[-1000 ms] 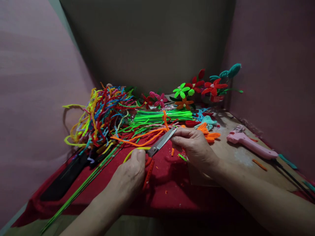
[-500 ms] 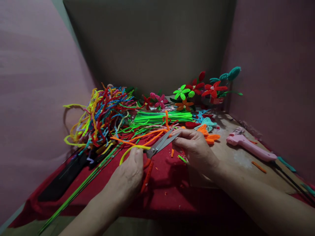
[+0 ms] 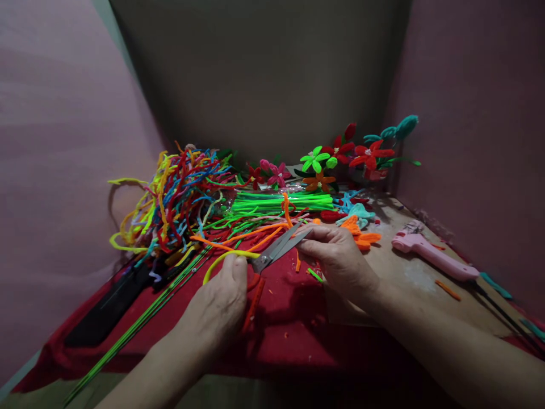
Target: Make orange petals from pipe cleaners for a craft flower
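Observation:
My left hand [image 3: 219,309] grips the red-handled scissors [image 3: 276,249]. Their blades stand slightly apart and point up and right. A yellow pipe cleaner [image 3: 219,259] loops over the left thumb. My right hand [image 3: 340,258] is pinched right at the blade tips, where the end of a long orange pipe cleaner [image 3: 251,234] meets its fingers. What lies inside the pinch is hidden. Small orange and green cut bits lie on the red cloth [image 3: 293,335] between the hands.
A tangled multicolour pile of pipe cleaners [image 3: 176,193] lies at the back left, with a neon green bundle [image 3: 283,201] beside it. Finished flowers [image 3: 340,153] stand at the back. Also here: a pink glue gun [image 3: 434,255], orange petals [image 3: 361,236], green stems [image 3: 136,326] and a black flat object [image 3: 104,312].
The scissor blades have gone from shut to slightly apart. The yellow loop has lifted and shifted left with my left hand. My right hand has hardly moved.

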Demonstrator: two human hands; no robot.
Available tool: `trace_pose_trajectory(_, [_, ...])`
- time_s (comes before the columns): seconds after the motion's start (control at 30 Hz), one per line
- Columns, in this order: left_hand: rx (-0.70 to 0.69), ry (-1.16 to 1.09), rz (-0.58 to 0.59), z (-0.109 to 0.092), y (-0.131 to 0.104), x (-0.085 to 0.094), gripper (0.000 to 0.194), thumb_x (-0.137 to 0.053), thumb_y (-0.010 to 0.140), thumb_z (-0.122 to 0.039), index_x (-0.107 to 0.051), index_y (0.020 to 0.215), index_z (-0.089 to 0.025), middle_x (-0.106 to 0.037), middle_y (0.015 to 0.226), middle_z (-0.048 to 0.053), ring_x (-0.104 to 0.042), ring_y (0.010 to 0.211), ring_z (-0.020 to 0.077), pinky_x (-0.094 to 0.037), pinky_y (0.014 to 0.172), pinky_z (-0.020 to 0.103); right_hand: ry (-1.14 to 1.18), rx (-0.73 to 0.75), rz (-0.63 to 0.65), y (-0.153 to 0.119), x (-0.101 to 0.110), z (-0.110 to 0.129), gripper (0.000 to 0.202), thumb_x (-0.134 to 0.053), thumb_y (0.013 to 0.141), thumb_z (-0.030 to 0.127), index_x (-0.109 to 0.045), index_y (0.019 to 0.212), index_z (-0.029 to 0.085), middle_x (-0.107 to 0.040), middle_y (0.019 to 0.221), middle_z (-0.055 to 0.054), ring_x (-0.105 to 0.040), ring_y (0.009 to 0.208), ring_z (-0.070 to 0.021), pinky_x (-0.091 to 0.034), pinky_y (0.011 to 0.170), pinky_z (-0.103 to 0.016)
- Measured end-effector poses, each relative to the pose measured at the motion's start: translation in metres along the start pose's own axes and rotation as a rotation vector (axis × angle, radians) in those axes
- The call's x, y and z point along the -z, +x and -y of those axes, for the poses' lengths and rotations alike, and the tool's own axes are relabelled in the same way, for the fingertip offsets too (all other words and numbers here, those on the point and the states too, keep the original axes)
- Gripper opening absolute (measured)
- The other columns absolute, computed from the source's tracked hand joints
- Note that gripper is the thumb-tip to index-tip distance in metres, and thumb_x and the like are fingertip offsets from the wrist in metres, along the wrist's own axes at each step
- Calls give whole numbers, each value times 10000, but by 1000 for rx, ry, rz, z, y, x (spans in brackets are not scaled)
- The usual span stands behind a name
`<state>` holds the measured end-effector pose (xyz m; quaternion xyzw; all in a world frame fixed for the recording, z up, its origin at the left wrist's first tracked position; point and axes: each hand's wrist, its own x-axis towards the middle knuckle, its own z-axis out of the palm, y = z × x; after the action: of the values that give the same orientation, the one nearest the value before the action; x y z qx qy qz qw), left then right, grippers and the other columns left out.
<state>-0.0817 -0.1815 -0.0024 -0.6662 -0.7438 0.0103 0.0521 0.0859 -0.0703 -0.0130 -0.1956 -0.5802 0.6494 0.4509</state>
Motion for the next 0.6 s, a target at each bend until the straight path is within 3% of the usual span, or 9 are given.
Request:
trace_pose_trajectory(0.43, [-4, 120, 87, -1, -2, 6, 195, -310, 811, -130, -428, 965, -152, -487, 864, 69, -549, 635, 162, -409, 558, 281, -55, -5, -16, -1, -1, 3, 87, -615, 691, 215, -634, 644, 144, -474, 558, 27, -336, 512, -70, -241, 486, -241])
trace_pose_trajectory(0.6, [-38, 6, 20, 8, -3, 4, 212, -316, 783, -112, -436, 951, -160, -496, 880, 71, -552, 675, 174, -426, 602, 298, 9, -22, -23, -1, -1, 3, 88, -630, 683, 222, -631, 652, 139, -469, 555, 31, -339, 503, -64, -235, 482, -237])
